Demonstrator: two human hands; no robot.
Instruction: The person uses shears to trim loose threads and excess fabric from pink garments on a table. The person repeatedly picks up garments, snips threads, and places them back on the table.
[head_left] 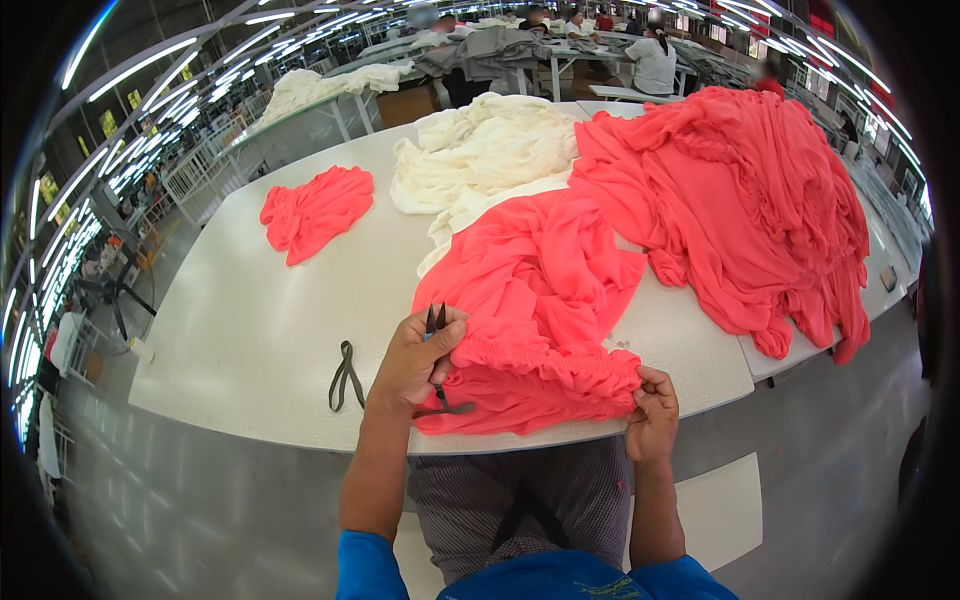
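Note:
A coral-pink garment (540, 265) of thin fabric lies spread before me, its gathered elastic waistband (545, 368) stretched sideways near the table's front edge. At the waistband's left end, my left hand (408, 362) is closed on the fabric. That hand also keeps a pair of thread snips (437, 318), with the dark blades pointing up past the thumb. A dark strip hangs below its fingers against the cloth. On the right end of the band, my right hand (653, 412) pinches the edge between thumb and fingers.
A big coral fabric heap (740, 200) covers the right side, overhanging the edge. Cream fabric (485, 150) is piled behind the garment. One small coral piece (318, 212) lies far left, and a looped dark strap (346, 378) rests left of my hand. People sit at tables beyond.

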